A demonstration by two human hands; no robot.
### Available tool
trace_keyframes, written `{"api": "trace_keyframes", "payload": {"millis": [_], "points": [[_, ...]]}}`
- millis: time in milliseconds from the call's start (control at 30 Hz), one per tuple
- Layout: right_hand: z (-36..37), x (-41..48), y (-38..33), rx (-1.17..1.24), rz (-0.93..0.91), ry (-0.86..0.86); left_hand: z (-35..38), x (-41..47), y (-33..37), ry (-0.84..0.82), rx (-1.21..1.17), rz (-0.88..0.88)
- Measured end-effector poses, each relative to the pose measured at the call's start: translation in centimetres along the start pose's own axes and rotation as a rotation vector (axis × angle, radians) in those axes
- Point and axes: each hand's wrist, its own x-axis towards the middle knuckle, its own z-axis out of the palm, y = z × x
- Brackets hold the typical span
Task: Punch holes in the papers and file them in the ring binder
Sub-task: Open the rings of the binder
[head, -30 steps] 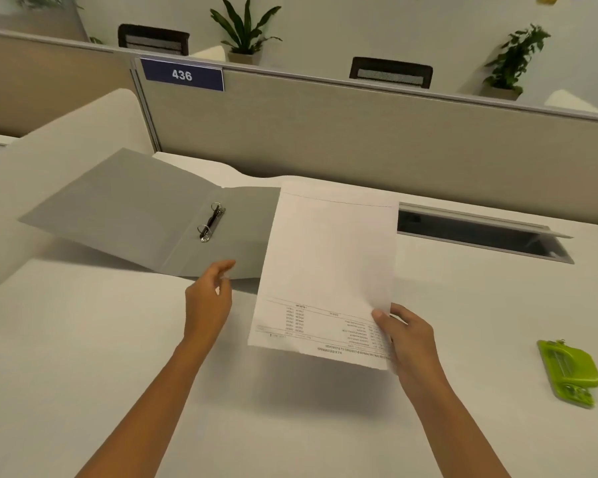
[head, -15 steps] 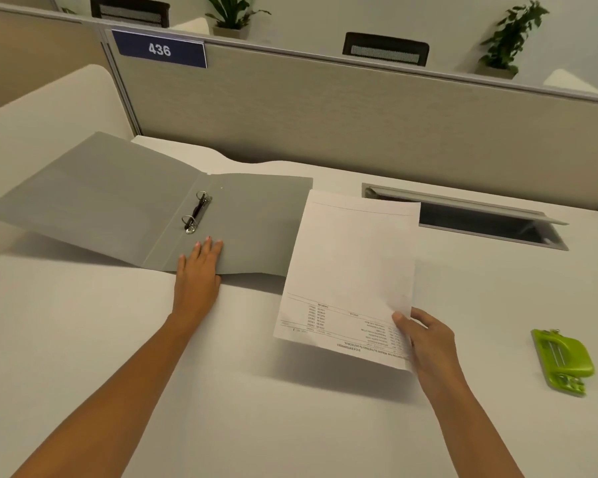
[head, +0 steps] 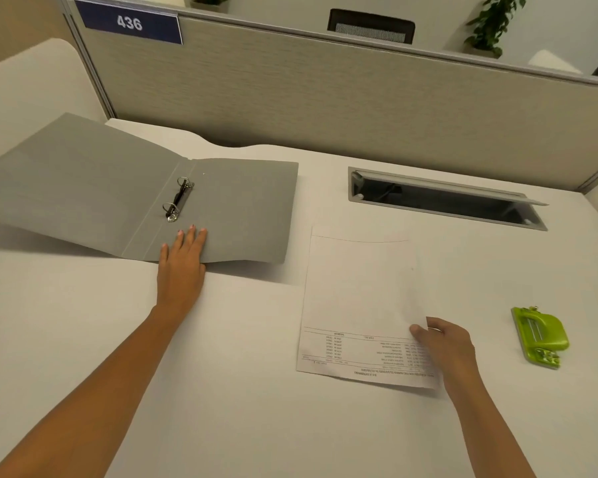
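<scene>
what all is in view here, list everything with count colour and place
binder: 1, grey, open, desk left
rings: 2, metal, binder spine
paper: 1, white, printed, desk centre-right
punch: 1, green, desk right
cable slot: 1, grey, lid open, desk rear
sign: 1, blue, 436, on partition
plants: 2, green, behind partition
left hand: flat on binder's near edge
right hand: pinching paper's near corner

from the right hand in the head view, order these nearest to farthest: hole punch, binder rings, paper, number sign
1. paper: pinched by the right hand at its near corner.
2. hole punch: on the desk, to the hand's right.
3. binder rings: far left, inside the open binder.
4. number sign: on the partition, far back left.
</scene>
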Motion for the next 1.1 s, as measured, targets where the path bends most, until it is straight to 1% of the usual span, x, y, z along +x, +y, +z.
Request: {"api": "trace_keyframes", "payload": {"millis": [167, 233, 300, 367, 433, 533, 600, 633, 667, 733, 800, 867, 900, 967, 1100], "points": [[-0.2, 0.1, 0.0, -0.079, -0.006, 0.022, 0.1, -0.1, 0.1, 0.017, -0.015, -0.005], [-0.4, 0.0, -0.2, -0.157, -0.019, 0.056, 0.0, -0.1, 0.2, 0.024, -0.023, -0.007], [-0.4, -0.3, -0.6, -0.283, -0.05, 0.126, 0.1, -0.1, 0.2, 0.029, -0.027, -0.01], [-0.1, -0.5, -0.9, -0.431, -0.177, 0.233, 0.2, -0.1, 0.1, 0.03, -0.036, -0.015], [0.7, -0.8, -1.6, -0.452, -0.365, 0.3, 0.3, -0.2, 0.1, 0.033, -0.048, -0.018], [3.0, -1.7, -3.8, -0.344, -0.637, 0.297, 0.3, -0.3, 0.2, 0.041, -0.061, -0.024], [5.2, -2.4, -5.7, -0.293, -0.765, 0.234, 0.2, -0.3, 0.3, 0.049, -0.079, -0.029], [6.4, -2.7, -6.8, -0.242, -0.767, 0.165, 0.2, -0.3, 0.4, 0.052, -0.088, -0.034], [7.7, -3.0, -7.9, -0.175, -0.716, 0.071, 0.2, -0.3, 0.4, 0.053, -0.093, -0.039], [10.5, -3.4, -10.0, -0.096, -0.552, -0.14, 0.2, -0.3, 0.4, 0.052, -0.092, -0.042], [13.2, -3.5, -11.8, -0.115, -0.428, -0.301, 0.3, -0.4, 0.4, 0.045, -0.097, -0.044], [15.8, -3.2, -13.2, -0.107, -0.315, -0.413, 0.4, -0.4, 0.3, 0.041, -0.096, -0.039], [16.9, -3.0, -13.7, -0.077, -0.259, -0.445, 0.4, -0.5, 0.3, 0.039, -0.093, -0.036], [18.7, -2.4, -14.3, -0.005, -0.173, -0.456, 0.3, -0.6, 0.2, 0.032, -0.084, -0.03], [19.9, -1.9, -14.9, 0.089, -0.137, -0.384, 0.4, -1.0, 0.2, 0.03, -0.061, -0.017]]}}
